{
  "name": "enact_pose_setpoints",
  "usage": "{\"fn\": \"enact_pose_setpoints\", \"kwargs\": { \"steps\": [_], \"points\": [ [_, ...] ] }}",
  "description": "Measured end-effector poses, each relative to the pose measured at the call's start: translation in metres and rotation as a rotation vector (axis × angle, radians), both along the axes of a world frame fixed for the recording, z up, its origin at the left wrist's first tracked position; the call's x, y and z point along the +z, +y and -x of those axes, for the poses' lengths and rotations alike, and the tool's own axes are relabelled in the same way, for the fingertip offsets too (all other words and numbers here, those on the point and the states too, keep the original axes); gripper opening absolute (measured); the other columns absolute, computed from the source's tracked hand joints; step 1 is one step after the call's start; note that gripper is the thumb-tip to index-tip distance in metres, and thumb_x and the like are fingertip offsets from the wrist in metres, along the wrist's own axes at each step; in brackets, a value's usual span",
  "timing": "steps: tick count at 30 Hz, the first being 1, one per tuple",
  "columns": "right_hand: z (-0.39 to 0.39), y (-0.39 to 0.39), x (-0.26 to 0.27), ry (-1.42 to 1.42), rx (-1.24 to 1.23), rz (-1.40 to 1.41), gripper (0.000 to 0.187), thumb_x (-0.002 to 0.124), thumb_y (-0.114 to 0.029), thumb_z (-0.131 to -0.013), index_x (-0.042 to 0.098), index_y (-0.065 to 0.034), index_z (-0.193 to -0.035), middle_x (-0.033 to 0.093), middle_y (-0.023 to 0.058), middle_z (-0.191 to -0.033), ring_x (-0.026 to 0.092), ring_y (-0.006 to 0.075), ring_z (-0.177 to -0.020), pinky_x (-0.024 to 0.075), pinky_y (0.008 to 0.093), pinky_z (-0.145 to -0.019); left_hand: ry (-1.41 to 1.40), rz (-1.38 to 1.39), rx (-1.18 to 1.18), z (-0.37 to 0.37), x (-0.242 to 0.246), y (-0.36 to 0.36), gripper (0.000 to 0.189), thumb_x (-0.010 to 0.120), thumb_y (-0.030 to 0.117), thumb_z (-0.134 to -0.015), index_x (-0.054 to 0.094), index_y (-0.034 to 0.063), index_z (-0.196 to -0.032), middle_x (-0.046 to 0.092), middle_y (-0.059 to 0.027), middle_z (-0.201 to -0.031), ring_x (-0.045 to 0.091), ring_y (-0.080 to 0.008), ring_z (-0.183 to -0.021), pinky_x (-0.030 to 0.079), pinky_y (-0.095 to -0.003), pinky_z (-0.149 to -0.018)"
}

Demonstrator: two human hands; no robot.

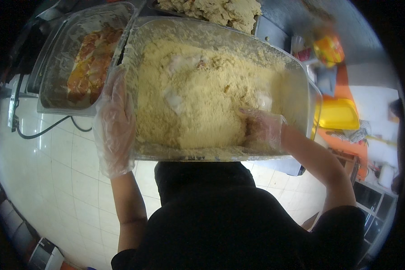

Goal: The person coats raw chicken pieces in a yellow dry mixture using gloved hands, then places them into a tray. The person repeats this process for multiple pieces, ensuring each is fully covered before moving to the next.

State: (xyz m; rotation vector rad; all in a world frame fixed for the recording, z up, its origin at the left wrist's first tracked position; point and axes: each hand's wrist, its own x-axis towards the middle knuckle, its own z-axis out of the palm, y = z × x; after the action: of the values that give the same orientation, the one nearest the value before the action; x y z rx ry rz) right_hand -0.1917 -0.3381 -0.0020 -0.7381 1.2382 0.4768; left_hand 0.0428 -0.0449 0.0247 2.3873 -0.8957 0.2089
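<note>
A large clear plastic tub holds pale breading flour, with several flour-covered pieces, apparently meat, partly showing in it. My left hand, in a clear disposable glove, holds the tub's left rim, its fingers pointing away from me. Near the tub's front right corner, my right hand, gloved too, reaches down into the flour. Its fingers are blurred and partly buried, so whether they hold anything is hidden. One whitish piece lies just beyond those fingers.
Left of the tub stands a smaller clear container with raw marinated meat. Behind, a tray is heaped with breaded pieces. At right are a yellow plastic scoop or tray and a red-and-yellow package. A dark cable hangs at left.
</note>
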Motion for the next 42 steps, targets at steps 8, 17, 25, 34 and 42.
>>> {"fn": "enact_pose_setpoints", "kwargs": {
  "steps": [8,17,25,34,42],
  "points": [
    [-0.030,0.028,-0.015,0.151,0.047,0.192,0.050,0.072,-0.026,-0.093,0.059,-0.0103,-0.139,0.050,0.0134,-0.151,0.045,0.0261,-0.141,0.0399,0.0423,-0.116,-0.059,-0.037,0.005,0.000,0.002,-0.002,0.040,0.054,0.010,-0.099,0.057,0.0113,-0.139,0.056,-0.0067,-0.146,0.066,-0.0305,-0.115,0.055,-0.0408,-0.099],
    [-0.025,0.000,0.085,-0.286,1.193,1.156,0.040,0.066,-0.034,-0.094,0.067,-0.0136,-0.128,0.070,0.0159,-0.122,0.066,0.0295,-0.116,0.0493,0.0399,-0.104,0.045,0.028,-0.012,0.004,0.011,-0.003,0.050,0.057,-0.003,-0.092,0.056,0.0089,-0.141,0.057,-0.0158,-0.144,0.058,-0.0343,-0.129,0.049,-0.0414,-0.104],
    [-0.036,0.022,0.091,-0.159,1.032,1.479,0.043,0.064,-0.023,-0.097,0.059,-0.0086,-0.136,0.069,0.0153,-0.122,0.069,0.0304,-0.104,0.0559,0.0395,-0.094,0.011,-0.004,-0.008,0.002,0.005,0.000,0.050,0.060,-0.003,-0.091,0.056,0.0081,-0.140,0.056,-0.0161,-0.145,0.058,-0.0347,-0.130,0.049,-0.0425,-0.105],
    [-0.063,0.049,-0.050,-0.560,1.186,1.792,0.063,0.049,-0.036,-0.098,0.038,-0.0056,-0.152,0.035,0.0151,-0.159,0.024,0.0325,-0.152,0.0138,0.0503,-0.125,-0.018,-0.048,-0.016,-0.004,0.004,-0.005,0.041,0.054,0.003,-0.098,0.056,0.0073,-0.139,0.056,-0.0147,-0.144,0.057,-0.0335,-0.130,0.047,-0.0425,-0.109],
    [-0.086,0.029,-0.077,-0.798,1.288,1.797,0.067,0.056,-0.042,-0.086,0.049,-0.0077,-0.144,0.045,0.0173,-0.150,0.033,0.0370,-0.147,0.0214,0.0550,-0.122,0.213,0.101,-0.016,-0.003,0.002,-0.008,0.047,0.053,0.000,-0.094,0.057,0.0035,-0.141,0.054,-0.0192,-0.147,0.049,-0.0342,-0.139,0.037,-0.0431,-0.116]
  ]
}}
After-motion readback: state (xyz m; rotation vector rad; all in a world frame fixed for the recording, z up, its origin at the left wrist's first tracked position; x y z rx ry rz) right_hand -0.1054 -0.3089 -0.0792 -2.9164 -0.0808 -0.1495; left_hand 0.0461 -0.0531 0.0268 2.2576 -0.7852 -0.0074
